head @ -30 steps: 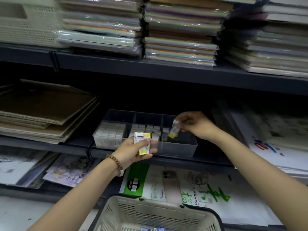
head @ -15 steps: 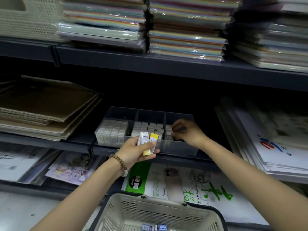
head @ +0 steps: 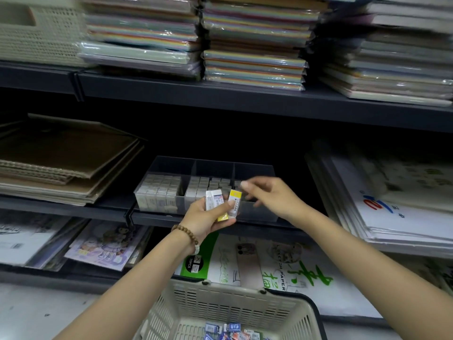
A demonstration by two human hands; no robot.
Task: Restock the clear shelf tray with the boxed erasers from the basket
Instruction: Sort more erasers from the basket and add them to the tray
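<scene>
Head cam, looking down at the shelves w/ both arms in shot. We've got the left hand (head: 206, 218) up in front of the clear tray (head: 255, 213). Its fingers are curled round two small boxes, a white eraser box (head: 213, 198) and a yellow eraser box (head: 235, 196). Both are roughly upright, w/ the thumb pressed across the front. There's a bead bracelet (head: 188, 235) on that wrist.

The right hand (head: 274, 198) is just beside them on the right. It's a bit blurry, fingers loose and spread, nothing in it afaict. One fingertip (head: 244, 184) sits just above the top of the yellow box, and we can't tell if it's touching.

The tray sits on the middle shelf (head: 157, 217) and has 3 compartments. The left one is packed w/ white boxed erasers (head: 159, 190) standing in rows. The middle one is filled most of the way too. The right one is mostly behind the right hand, so we can't say how full it is.

At the bottom of the shot is the beige basket (head: 235, 303), below the tray and nearer to us. It has a pile of loose erasers (head: 230, 331) in blue/red/white wrappers on its floor.

Other stuff:
- Under the tray's shelf lies a green-and-white sketch paper pack (head: 269, 266).
- Brown cardboard sheets (head: 66, 155) lie left of the tray.
- Wrapped coloured paper stacks (head: 252, 45) sit on the shelf above.
</scene>
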